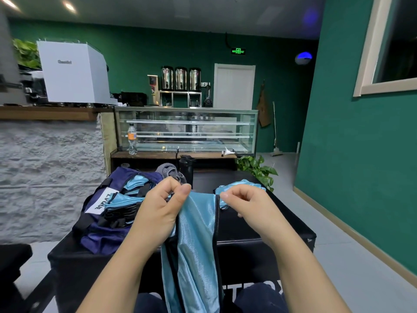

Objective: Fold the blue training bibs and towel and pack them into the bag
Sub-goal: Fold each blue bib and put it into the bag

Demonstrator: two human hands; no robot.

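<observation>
A light blue training bib (pixel 198 240) with black trim hangs from both my hands over the front of the black table (pixel 248 224). My left hand (pixel 158 213) pinches its top left edge. My right hand (pixel 246 204) pinches its top right corner. The navy bag (pixel 101 227) lies open at the table's left, with several folded blue bibs (pixel 126 199) inside. Another crumpled blue bib (pixel 241 185) lies on the table behind my right hand. A grey towel (pixel 169 171) sits bunched behind the bag.
A black bottle (pixel 186 171) stands at the table's back next to the towel. A potted plant (pixel 257 169) is at the table's far right corner. Beyond are a glass display case (pixel 187 129) and a counter. Grey floor lies to the right.
</observation>
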